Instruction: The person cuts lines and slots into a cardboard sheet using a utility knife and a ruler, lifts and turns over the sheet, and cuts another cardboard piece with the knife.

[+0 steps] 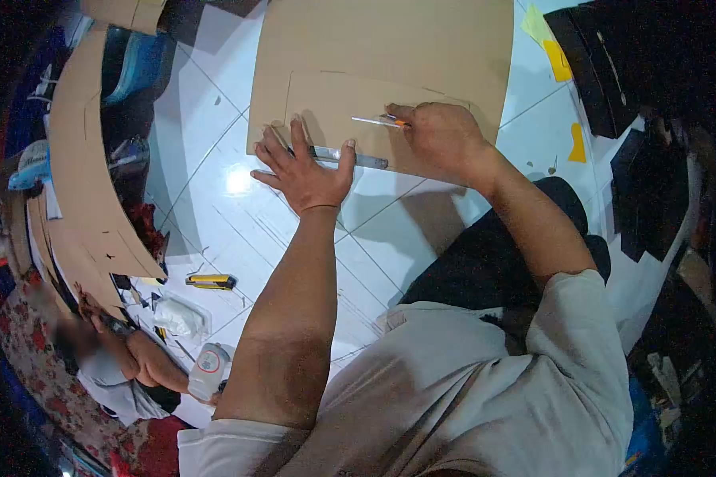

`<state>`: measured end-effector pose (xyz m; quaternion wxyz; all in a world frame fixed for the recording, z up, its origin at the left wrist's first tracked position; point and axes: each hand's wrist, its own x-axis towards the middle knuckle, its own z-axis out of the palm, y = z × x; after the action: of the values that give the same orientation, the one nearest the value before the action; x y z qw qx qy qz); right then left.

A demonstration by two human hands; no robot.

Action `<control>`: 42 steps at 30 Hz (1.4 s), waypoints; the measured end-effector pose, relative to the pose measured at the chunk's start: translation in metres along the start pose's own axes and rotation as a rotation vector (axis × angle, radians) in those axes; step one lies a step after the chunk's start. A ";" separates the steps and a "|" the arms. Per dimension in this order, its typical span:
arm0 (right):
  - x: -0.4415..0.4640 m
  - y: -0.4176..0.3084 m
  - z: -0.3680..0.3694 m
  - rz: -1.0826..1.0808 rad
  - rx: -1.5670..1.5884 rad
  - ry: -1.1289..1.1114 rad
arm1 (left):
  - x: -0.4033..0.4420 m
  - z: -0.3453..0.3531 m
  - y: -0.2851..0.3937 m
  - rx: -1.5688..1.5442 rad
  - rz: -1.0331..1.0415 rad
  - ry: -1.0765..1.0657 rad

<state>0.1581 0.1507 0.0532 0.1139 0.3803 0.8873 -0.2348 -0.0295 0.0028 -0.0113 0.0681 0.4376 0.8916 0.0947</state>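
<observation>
A large sheet of brown cardboard (374, 40) lies on the white tiled floor, with thin lines marked on it. My left hand (306, 171) is spread with its fingers apart, at the sheet's near edge. Beneath its fingers and thumb a metal ruler (370, 160) lies along that edge. My right hand (445, 135) is closed around a cutter (398, 121) with an orange part. The cutter's thin pale blade points left over the cardboard, above the ruler. Whether the blade touches the sheet I cannot tell.
A yellow and black cutter (211, 281) lies on the floor at lower left, near a white bottle (208, 370). Another person (123, 366) is beyond it. A long curved cardboard piece (83, 183) stands at left. Yellow scraps (577, 143) lie at right.
</observation>
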 end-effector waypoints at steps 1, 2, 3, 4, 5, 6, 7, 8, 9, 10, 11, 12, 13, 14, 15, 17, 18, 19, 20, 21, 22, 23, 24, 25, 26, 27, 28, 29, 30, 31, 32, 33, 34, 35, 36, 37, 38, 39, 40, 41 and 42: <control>-0.002 0.003 0.002 0.014 0.008 0.006 | 0.001 -0.002 0.002 0.002 0.016 -0.003; -0.004 0.006 0.004 0.012 -0.002 0.012 | 0.002 -0.004 0.005 0.064 0.009 -0.064; -0.006 0.007 0.003 0.008 -0.012 0.017 | 0.003 -0.005 0.007 0.126 -0.001 -0.124; -0.008 0.008 0.002 0.016 -0.007 0.019 | 0.003 -0.005 0.008 0.128 0.008 -0.126; -0.009 0.008 0.002 0.013 0.020 0.029 | 0.003 -0.005 0.008 0.123 -0.006 -0.136; -0.010 0.007 0.001 0.009 0.046 0.040 | 0.003 -0.005 0.008 0.117 -0.021 -0.143; -0.009 0.008 0.002 0.010 0.049 0.047 | 0.004 -0.006 0.008 0.120 -0.015 -0.138; -0.007 0.010 0.005 0.020 0.061 0.041 | 0.003 -0.007 0.009 0.120 -0.019 -0.134; -0.007 0.010 0.004 0.029 0.072 0.036 | 0.003 -0.008 0.009 0.118 -0.022 -0.130; -0.008 0.009 0.004 0.034 0.076 0.039 | 0.003 -0.008 0.010 0.121 -0.016 -0.131; -0.008 0.008 0.003 0.046 0.072 0.016 | 0.002 -0.008 0.010 0.119 -0.018 -0.124; -0.009 0.008 0.000 0.057 0.068 -0.007 | 0.002 -0.008 0.011 0.116 -0.022 -0.116; -0.008 0.008 -0.002 0.059 0.071 -0.005 | 0.003 -0.006 0.011 0.118 -0.017 -0.116; -0.008 0.009 -0.003 0.033 0.051 -0.009 | 0.002 -0.004 0.009 0.116 -0.020 -0.109; -0.009 0.009 -0.003 0.007 0.032 -0.014 | 0.002 -0.004 0.009 0.115 -0.024 -0.104; -0.008 0.009 0.000 0.016 0.027 -0.008 | 0.003 -0.005 0.009 0.109 -0.021 -0.105; -0.008 0.008 0.000 0.023 0.020 -0.005 | 0.002 -0.005 0.009 0.101 -0.021 -0.106; -0.008 0.007 0.000 0.023 0.020 -0.004 | 0.002 -0.006 0.009 0.102 -0.020 -0.105; -0.009 0.006 0.000 0.029 0.004 -0.010 | 0.002 -0.005 0.009 0.109 -0.019 -0.104; -0.009 0.004 -0.001 0.037 -0.011 -0.017 | 0.002 -0.005 0.010 0.117 -0.017 -0.103; -0.009 0.001 -0.001 0.038 -0.012 -0.019 | 0.002 -0.006 0.010 0.115 -0.017 -0.105; -0.008 -0.002 -0.002 0.056 -0.034 -0.025 | 0.003 -0.006 0.010 0.115 -0.020 -0.118; -0.008 -0.005 -0.003 0.072 -0.054 -0.034 | 0.003 -0.007 0.011 0.117 -0.027 -0.133; -0.009 -0.005 -0.005 0.069 -0.055 -0.037 | 0.003 -0.008 0.011 0.117 -0.031 -0.134; -0.010 -0.006 -0.007 0.075 -0.051 -0.048 | 0.003 -0.010 0.013 0.117 -0.036 -0.140; -0.010 -0.007 -0.007 0.083 -0.046 -0.061 | 0.003 -0.010 0.013 0.118 -0.040 -0.146; -0.011 -0.009 -0.007 0.079 -0.046 -0.058 | 0.003 -0.010 0.012 0.120 -0.041 -0.142; -0.013 -0.010 -0.006 0.084 -0.050 -0.033 | 0.003 -0.010 0.012 0.112 -0.035 -0.130; -0.014 -0.010 -0.006 0.090 -0.056 -0.006 | 0.003 -0.009 0.012 0.102 -0.029 -0.117; -0.014 -0.011 -0.006 0.089 -0.057 -0.007 | 0.003 -0.009 0.012 0.101 -0.030 -0.117; -0.014 -0.013 -0.007 0.100 -0.047 -0.008 | 0.003 -0.010 0.012 0.114 -0.034 -0.130; -0.014 -0.013 -0.007 0.112 -0.036 -0.009 | 0.003 -0.011 0.013 0.127 -0.037 -0.143; -0.015 -0.011 -0.003 0.113 -0.036 -0.007 | 0.003 -0.011 0.012 0.126 -0.035 -0.142; -0.015 -0.007 0.004 0.100 -0.001 0.039 | 0.003 -0.010 0.012 0.131 -0.038 -0.149; -0.015 -0.007 0.006 0.087 0.034 0.084 | 0.003 -0.011 0.012 0.137 -0.041 -0.157; -0.015 -0.008 0.007 0.088 0.035 0.084 | 0.003 -0.012 0.013 0.137 -0.040 -0.158; -0.015 -0.009 0.008 0.103 0.021 0.060 | 0.004 -0.013 0.013 0.142 -0.047 -0.178; -0.014 -0.009 0.007 0.118 0.007 0.040 | 0.005 -0.013 0.014 0.145 -0.054 -0.195; -0.014 -0.009 0.009 0.118 0.006 0.040 | 0.005 -0.013 0.014 0.145 -0.053 -0.195; -0.014 -0.008 0.011 0.121 0.025 0.047 | 0.004 -0.011 0.012 0.146 -0.054 -0.202; -0.014 -0.008 0.013 0.124 0.044 0.055 | 0.005 -0.012 0.012 0.147 -0.055 -0.208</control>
<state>0.1617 0.1309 0.0500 0.0954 0.4433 0.8595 -0.2360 -0.0255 0.0126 0.0032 0.1306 0.4240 0.8960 -0.0189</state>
